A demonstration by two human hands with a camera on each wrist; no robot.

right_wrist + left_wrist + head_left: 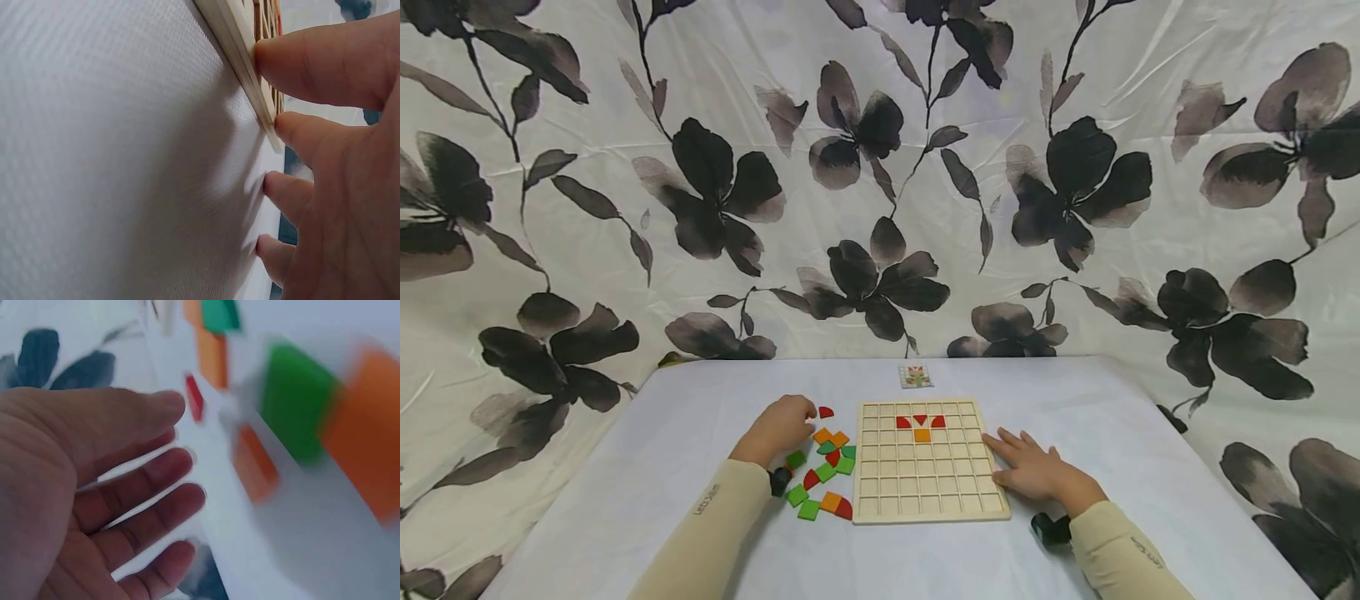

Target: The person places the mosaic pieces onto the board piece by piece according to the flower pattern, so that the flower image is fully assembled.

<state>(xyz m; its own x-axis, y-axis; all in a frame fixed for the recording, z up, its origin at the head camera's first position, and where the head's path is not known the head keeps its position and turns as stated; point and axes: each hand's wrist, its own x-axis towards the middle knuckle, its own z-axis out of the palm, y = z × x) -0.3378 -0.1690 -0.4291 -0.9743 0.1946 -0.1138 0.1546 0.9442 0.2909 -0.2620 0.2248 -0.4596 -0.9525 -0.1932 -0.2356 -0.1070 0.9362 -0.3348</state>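
My left hand (pixel 785 425) hovers at the left side of the loose pieces, its fingers nearest a red quarter-round piece (pixel 826 412). In the left wrist view the thumb and loosely bent fingers stand apart, with no piece visible between them. A square wooden grid board (pixel 925 483) lies flat on the table. Two red quarter-round pieces, a red triangle (pixel 920 420) and an orange square (pixel 922 435) sit in its cells. At the board's right edge my right hand (pixel 1033 468) is spread; its thumb and index finger (pixel 306 131) touch the wooden rim, while other fingertips rest on the cloth.
Loose green, orange and red pieces (pixel 825 472) lie scattered between the left hand and the board, some against its left edge. A small pattern card (pixel 916 376) lies beyond the board. Floral cloth (pixel 880 208) hangs behind the white table (pixel 1037 387).
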